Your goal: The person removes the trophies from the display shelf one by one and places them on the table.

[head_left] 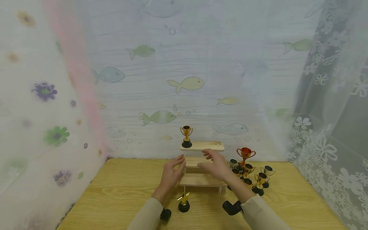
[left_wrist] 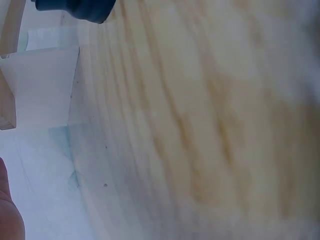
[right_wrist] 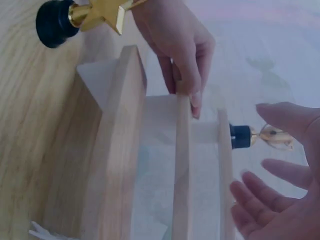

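A three-tier wooden display stand (head_left: 201, 182) with pale board shelves and white supports stands on the table. My left hand (head_left: 171, 172) pinches the left end of its middle shelf (right_wrist: 183, 150) between thumb and fingers. Around the right side of the stand is my right hand (head_left: 216, 165), its fingers spread and nothing in them. A gold cup trophy (head_left: 186, 137) on a black base stands at the left of the top shelf (head_left: 205, 146). In front of the stand, a gold star trophy (head_left: 184, 203) is upright on the table.
Several gold, silver and reddish cup trophies (head_left: 261, 182) stand in a group right of the stand, close to my right forearm. Behind the wooden table (head_left: 129, 188) hangs a curtain (head_left: 187, 57) printed with fish.
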A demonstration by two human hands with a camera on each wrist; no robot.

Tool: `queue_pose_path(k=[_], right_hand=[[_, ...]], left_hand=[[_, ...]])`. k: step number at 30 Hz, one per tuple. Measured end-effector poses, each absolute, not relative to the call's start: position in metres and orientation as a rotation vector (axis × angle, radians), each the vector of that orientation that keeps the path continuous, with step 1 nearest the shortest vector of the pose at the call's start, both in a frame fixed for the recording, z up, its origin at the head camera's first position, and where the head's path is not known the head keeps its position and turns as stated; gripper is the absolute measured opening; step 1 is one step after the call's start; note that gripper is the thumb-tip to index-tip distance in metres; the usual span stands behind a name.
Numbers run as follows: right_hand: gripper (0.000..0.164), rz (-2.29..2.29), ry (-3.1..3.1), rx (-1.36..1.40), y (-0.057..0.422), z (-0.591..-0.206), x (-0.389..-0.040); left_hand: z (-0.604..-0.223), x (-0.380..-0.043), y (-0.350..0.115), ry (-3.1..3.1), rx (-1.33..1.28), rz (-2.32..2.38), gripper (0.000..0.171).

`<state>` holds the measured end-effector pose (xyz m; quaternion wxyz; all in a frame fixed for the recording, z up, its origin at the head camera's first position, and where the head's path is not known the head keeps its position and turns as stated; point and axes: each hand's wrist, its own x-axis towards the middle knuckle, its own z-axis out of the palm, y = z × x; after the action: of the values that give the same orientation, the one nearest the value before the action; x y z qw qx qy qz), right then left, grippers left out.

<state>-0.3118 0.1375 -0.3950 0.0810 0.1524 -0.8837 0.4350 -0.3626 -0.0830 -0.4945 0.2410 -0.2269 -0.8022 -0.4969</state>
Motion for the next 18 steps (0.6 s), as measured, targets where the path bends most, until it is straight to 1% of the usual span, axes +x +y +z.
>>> queue_pose_path(k=[7, 12, 18], right_hand=[[0.069, 1.330, -2.587, 0.444, 0.119, -0.393, -0.338], [0.076, 1.344, -2.583, 0.452, 0.107, -0.393, -0.351], [0.074, 1.318, -2.577, 0.417, 0.099, -0.390, -0.361]], left_hand=[[-0.494, -0.363, -0.085, -2.192, -0.635, -1.368, 0.033], [-0.495, -0.365, -0.085, -2.202, -0.641, -1.370, 0.036], [-0.494, -0.363, -0.085, -2.194, -0.643, -1.367, 0.033]])
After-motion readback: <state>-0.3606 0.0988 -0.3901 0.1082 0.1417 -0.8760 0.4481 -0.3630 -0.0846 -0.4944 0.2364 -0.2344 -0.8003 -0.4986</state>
